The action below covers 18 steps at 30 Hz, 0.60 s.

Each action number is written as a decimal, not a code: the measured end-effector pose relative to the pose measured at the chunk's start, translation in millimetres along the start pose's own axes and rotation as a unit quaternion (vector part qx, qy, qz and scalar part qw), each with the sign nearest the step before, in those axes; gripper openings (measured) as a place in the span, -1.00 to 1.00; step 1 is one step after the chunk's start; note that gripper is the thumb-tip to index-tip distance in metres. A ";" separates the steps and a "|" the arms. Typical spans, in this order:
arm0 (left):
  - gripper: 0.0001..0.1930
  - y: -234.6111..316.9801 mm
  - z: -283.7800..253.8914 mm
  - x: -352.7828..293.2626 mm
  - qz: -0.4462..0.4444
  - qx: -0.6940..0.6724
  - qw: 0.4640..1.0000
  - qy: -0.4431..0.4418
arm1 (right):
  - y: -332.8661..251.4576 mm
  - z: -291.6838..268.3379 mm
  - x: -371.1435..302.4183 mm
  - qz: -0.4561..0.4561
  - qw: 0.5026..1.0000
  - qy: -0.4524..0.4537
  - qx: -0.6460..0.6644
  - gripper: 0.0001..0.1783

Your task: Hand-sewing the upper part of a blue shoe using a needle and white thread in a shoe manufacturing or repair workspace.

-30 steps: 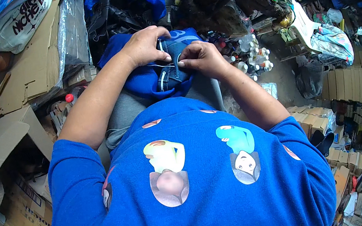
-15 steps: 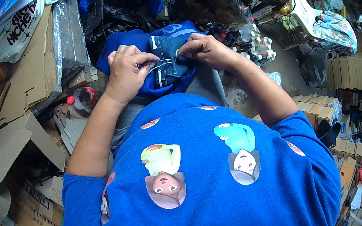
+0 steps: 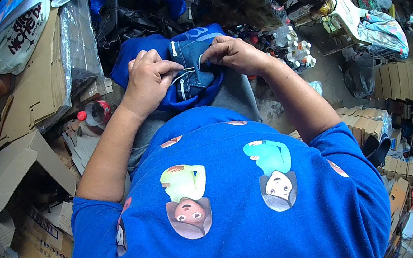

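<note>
A dark blue denim piece [image 3: 186,56], which looks like a shoe upper, lies on a blue cloth [image 3: 126,53] over my lap. A white lace [image 3: 185,73] crosses its middle and shows as short stitches along its left edge. My left hand [image 3: 148,79] is at the left side of the denim, thumb and forefinger pinched on the lace. On the other side my right hand [image 3: 232,54] pinches a curved part of the same lace close to the denim. The exact grip of the right fingertips is partly hidden.
Flattened cardboard [image 3: 30,75] and an open carton [image 3: 15,168] stand at the left, near a red-capped plastic bottle [image 3: 94,112]. Several small white bottles [image 3: 299,53] are at the right, beyond my forearm. Cardboard boxes [image 3: 405,80] and a white chair [image 3: 348,6] stand farther right.
My right hand has moved slightly left and closer to the denim. The lace strands at the middle lie a little differently; my left hand has barely moved.
</note>
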<state>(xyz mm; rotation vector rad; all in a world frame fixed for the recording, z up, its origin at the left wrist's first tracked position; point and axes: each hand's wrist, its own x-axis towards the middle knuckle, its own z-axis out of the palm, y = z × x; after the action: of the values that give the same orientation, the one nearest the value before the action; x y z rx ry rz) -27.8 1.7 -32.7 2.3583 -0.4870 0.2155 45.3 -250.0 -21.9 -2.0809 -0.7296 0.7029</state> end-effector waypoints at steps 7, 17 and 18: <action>-0.80 3.5 -2.5 1.2 0.018 0.018 1.000 0.000 | -1.9 -0.9 0.1 0.005 1.000 -0.001 0.018 -0.79; -0.72 -9.3 -2.4 -4.6 0.014 -0.002 0.999 -0.041 | -2.1 0.1 -1.3 0.017 0.999 -0.007 0.029 -0.72; -0.70 -11.7 -1.0 -5.0 -0.003 -0.012 0.999 -0.048 | -1.4 0.5 -0.3 0.013 0.999 -0.010 0.036 -0.71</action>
<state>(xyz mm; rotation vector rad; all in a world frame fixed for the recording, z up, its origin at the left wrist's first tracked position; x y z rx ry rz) -27.7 11.7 -40.6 2.3540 -0.5247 0.0922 44.5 -249.2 -20.9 -2.0245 -0.6802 0.7531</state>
